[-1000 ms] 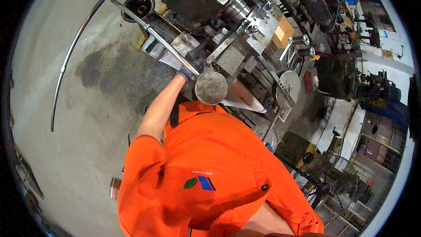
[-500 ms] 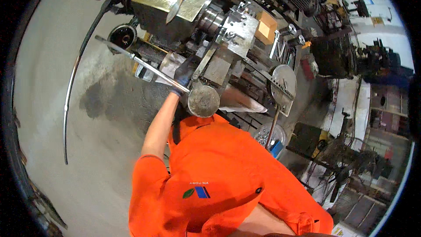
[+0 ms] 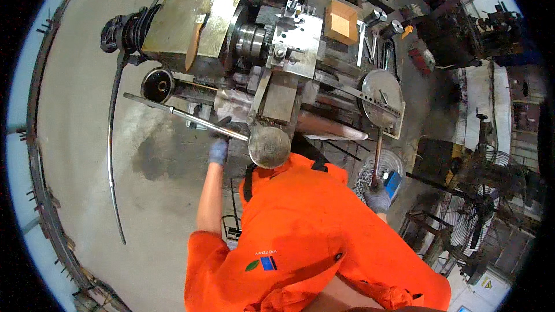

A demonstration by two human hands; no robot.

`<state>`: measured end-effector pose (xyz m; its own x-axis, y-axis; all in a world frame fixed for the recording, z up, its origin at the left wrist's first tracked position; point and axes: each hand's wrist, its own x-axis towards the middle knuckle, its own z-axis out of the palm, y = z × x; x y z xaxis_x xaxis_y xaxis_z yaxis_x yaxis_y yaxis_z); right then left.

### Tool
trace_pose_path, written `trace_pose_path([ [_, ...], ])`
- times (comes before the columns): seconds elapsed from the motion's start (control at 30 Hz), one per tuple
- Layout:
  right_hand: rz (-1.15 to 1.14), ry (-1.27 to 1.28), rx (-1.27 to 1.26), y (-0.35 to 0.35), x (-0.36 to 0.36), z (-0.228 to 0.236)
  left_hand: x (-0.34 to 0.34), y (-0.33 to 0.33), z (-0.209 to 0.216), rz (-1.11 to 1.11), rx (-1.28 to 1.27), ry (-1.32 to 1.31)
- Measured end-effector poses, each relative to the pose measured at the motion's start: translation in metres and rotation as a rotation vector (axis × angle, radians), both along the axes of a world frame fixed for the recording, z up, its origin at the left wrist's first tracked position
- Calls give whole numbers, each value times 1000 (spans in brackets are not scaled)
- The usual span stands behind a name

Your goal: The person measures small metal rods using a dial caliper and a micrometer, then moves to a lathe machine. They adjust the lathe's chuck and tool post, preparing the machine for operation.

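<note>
My left hand [image 3: 219,149], in a grey-blue glove with dark fingers, is closed around the long metal lever [image 3: 199,120] beside the machine's round metal disc [image 3: 269,147]. Lower right, my gloved right hand [image 3: 378,200] is closed at the lower end of a brownish rod [image 3: 378,159]. That rod rises toward a round tray [image 3: 381,98]. Beside the right hand is a basin [image 3: 399,164] of small metal parts with a blue object [image 3: 393,183] at it. The undersides of both hands are hidden.
A lathe-like machine has a chuck [image 3: 251,40] and a metal tool block [image 3: 298,43]. A wooden-handled brush [image 3: 195,43] lies on its cover. Behind are a cardboard box [image 3: 341,22] and wrenches [image 3: 362,46]. A floor fan [image 3: 471,216] stands right; a long thin rod [image 3: 111,156] hangs left.
My view has shifted, so the machine sits differently in the picture. My left hand now shows lower beside the lever. My right hand, hidden before, has come into view at the brownish rod.
</note>
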<state>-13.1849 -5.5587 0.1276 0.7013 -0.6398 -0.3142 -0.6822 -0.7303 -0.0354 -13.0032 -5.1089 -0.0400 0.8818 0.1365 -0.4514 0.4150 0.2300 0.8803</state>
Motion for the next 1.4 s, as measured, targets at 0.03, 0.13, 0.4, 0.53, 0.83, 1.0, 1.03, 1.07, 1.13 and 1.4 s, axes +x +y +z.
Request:
trace_pose_path([
  [0.03,128,-6,-118,9,13,9,-17,11,-14,137,20,142],
  [0.13,64,-146,-10,-7,18,-20,-17,18,41,143,30,-104],
  [0.4,-367,-272,634,-56,21,-70,-5,-17,163,396,478,-108],
  [0.53,-382,-226,773,-78,27,-69,37,-74,223,323,618,-136],
  [0.83,-307,-297,846,-138,76,-40,121,-151,241,-119,1213,-222],
  [1.0,-254,-219,832,-135,86,-34,134,-164,219,26,1342,-396],
  [1.03,-259,-221,845,-131,84,-34,132,-162,212,4,1328,-355],
  [1.07,-302,-239,881,-130,76,-42,133,-163,214,-20,1306,-317],
  [1.13,-47,-143,747,-121,75,-41,134,-162,212,-17,1264,-309],
  [1.4,-414,-270,907,-59,38,-48,135,-155,195,84,1213,-535],
])
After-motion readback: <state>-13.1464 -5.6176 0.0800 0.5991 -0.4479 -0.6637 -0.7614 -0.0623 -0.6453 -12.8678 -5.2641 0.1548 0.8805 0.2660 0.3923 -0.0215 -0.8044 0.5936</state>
